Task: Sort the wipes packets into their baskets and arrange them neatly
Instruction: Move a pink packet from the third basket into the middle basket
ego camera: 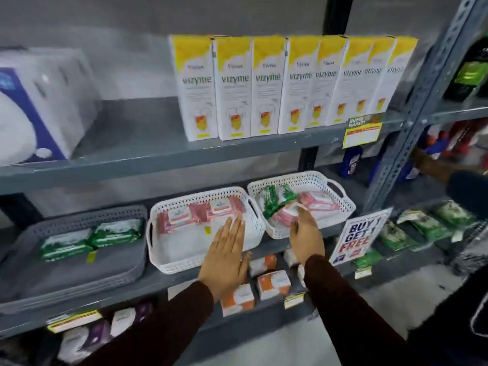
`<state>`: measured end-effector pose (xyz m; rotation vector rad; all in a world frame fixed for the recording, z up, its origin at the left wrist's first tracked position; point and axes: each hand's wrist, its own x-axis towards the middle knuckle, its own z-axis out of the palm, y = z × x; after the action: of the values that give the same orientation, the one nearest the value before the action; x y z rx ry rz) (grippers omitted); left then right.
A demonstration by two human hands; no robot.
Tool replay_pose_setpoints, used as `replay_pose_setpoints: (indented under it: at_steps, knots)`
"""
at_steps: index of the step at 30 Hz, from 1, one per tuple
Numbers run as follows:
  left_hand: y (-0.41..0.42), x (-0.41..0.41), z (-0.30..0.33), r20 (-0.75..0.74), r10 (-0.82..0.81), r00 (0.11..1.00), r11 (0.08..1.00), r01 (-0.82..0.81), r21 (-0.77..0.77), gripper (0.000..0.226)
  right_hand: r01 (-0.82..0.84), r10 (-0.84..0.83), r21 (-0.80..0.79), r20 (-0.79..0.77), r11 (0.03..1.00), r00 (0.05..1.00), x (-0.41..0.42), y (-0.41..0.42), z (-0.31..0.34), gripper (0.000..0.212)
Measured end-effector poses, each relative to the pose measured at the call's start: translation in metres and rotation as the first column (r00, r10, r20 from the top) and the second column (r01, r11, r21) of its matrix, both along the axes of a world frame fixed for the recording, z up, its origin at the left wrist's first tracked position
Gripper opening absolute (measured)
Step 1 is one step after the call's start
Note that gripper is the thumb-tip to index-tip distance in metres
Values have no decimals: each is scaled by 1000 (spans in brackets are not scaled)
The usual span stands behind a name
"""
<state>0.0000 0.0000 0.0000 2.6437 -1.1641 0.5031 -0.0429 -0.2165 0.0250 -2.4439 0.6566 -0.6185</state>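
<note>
Three baskets stand in a row on the middle shelf. The grey basket [79, 273] at the left holds two green wipes packets [91, 239]. The middle white basket [171, 262] has pink wipes packets [195, 213] along its back. The right white basket [340, 204] holds mixed green packets [277, 198] and pink packets [317, 200]. My left hand [227, 249] is flat with fingers apart over the front of the middle basket, holding nothing. My right hand [306, 236] reaches at the front rim of the right basket, fingers loosely spread, touching no packet that I can make out.
Tall white and yellow boxes [264, 85] line the upper shelf, beside a big tissue pack [34, 107]. A "buy 1 get 1 free" sign [356, 236] stands right of the baskets. Orange and white boxes [264, 281] sit on the shelf below. Another person's arm [433, 167] shows at right.
</note>
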Motion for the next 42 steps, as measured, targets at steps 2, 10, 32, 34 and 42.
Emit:
replay_pose_setpoints:
  at_steps: [2,10,32,34,42]
  knots:
    - [-15,8,-6,-61,33,998,999,-32,3,70,75,-68,95,-71,993,995,12,-22,3,45]
    - [-68,38,-44,-137,170,976,976,-147,163,67,34,39,132,-514,991,857,103,-93,-1,61]
    - [11,32,-51,-158,322,934,942,-298,157,65,-94,176,462,-138,882,975,76,-109,19,52]
    - [16,31,-51,-165,336,927,938,-313,152,65,-280,315,436,-9,856,949,83,-84,37,50]
    - [33,29,-51,-177,328,928,943,-309,127,64,-689,686,69,-206,722,698,158,30,1,79]
